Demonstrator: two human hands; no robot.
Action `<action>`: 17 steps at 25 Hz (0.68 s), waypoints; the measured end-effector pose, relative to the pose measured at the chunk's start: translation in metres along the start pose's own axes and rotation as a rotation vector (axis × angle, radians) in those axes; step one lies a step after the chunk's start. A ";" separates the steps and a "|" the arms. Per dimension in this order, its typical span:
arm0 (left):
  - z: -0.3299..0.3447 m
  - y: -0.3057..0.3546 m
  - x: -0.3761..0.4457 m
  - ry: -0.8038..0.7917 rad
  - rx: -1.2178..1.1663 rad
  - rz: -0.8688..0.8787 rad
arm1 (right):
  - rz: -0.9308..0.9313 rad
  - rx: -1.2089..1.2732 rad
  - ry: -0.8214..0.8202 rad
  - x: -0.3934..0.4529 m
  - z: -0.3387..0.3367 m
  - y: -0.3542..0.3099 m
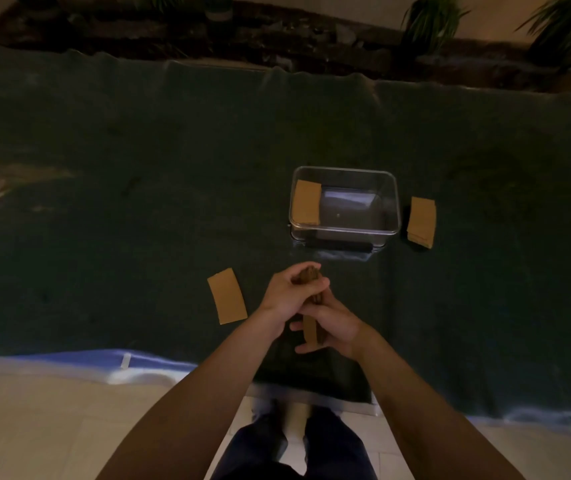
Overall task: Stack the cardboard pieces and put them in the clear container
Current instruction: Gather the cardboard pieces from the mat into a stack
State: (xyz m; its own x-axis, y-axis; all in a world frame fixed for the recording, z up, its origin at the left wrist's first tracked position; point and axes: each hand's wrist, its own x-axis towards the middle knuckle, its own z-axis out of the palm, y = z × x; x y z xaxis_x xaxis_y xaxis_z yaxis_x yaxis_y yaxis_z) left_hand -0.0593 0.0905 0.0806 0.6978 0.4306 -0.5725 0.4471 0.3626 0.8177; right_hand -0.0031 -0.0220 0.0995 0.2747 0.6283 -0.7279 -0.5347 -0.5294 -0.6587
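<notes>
Both hands grip one stack of brown cardboard pieces (311,328) held on edge above the dark green cloth. My left hand (289,292) wraps the stack's far end from the left. My right hand (332,329) clasps its near end from the right. A clear container (395,202) stands on the cloth beyond the hands, with a cardboard stack (306,202) inside at its left. Another cardboard stack (422,221) lies just right of the container. A single cardboard piece (227,296) lies flat to the left of my left hand.
The dark green cloth (138,202) covers a wide table; its near edge hangs over a pale tiled floor (52,427). Plants and dark stones (433,26) line the far side. My legs (294,445) show below.
</notes>
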 end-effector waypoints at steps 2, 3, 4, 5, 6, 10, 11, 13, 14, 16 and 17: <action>-0.004 0.001 -0.002 -0.012 0.030 0.001 | -0.009 -0.006 0.001 0.002 0.001 0.001; -0.006 0.001 -0.002 -0.022 0.054 -0.004 | -0.020 -0.031 0.020 0.003 0.003 0.001; -0.007 0.001 -0.003 -0.037 0.074 -0.010 | -0.025 -0.051 0.042 0.005 0.003 0.002; -0.009 0.002 -0.003 -0.052 0.083 -0.016 | -0.023 -0.057 0.057 0.007 0.005 0.004; -0.012 0.002 -0.004 -0.059 0.087 -0.019 | -0.019 -0.053 0.065 0.009 0.007 0.005; -0.019 -0.001 -0.008 -0.073 0.074 -0.020 | -0.017 -0.073 0.080 0.012 0.012 0.006; -0.019 -0.002 -0.009 -0.082 0.084 -0.013 | -0.014 -0.099 0.081 0.012 0.013 0.005; -0.023 -0.004 -0.011 -0.088 0.084 0.002 | -0.018 -0.154 0.080 0.013 0.017 0.004; -0.025 -0.005 -0.011 -0.090 0.080 0.007 | -0.021 -0.173 0.076 0.014 0.019 0.004; -0.030 -0.006 -0.012 -0.108 0.071 0.018 | -0.022 -0.209 0.070 0.016 0.024 0.003; -0.031 -0.006 -0.012 -0.123 0.065 0.024 | -0.026 -0.234 0.073 0.017 0.026 0.003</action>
State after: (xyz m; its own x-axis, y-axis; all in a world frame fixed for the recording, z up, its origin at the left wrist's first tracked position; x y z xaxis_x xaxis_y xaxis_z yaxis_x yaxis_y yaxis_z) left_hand -0.0878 0.1086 0.0810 0.7700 0.3326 -0.5445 0.4622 0.2976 0.8354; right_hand -0.0204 0.0019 0.0901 0.3477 0.6050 -0.7163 -0.3297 -0.6363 -0.6975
